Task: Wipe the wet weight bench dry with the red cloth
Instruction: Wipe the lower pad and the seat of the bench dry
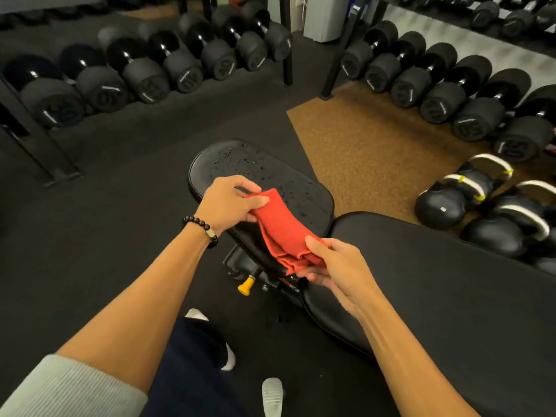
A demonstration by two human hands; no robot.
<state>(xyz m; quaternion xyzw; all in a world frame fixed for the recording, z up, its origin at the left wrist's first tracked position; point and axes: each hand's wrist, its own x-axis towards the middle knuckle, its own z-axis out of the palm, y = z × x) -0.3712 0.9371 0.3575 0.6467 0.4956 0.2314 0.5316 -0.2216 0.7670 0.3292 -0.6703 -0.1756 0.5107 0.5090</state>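
A folded red cloth [281, 228] is stretched between both my hands above the black weight bench. My left hand [227, 203] pinches its far end with thumb and fingers. My right hand [337, 266] grips its near end. Under the cloth lies the bench's seat pad [240, 164], dotted with water drops. The longer back pad [436, 281] runs off to the right and looks dry from here. A yellow adjustment knob [246, 286] sticks out below the gap between the two pads.
Dumbbell racks line the left [135, 73] and right [451, 94] sides. Black kettlebells [469, 203] sit on the floor to the right of the bench. A brown mat [376, 145] lies beyond the bench. My feet stand by the bench's near side.
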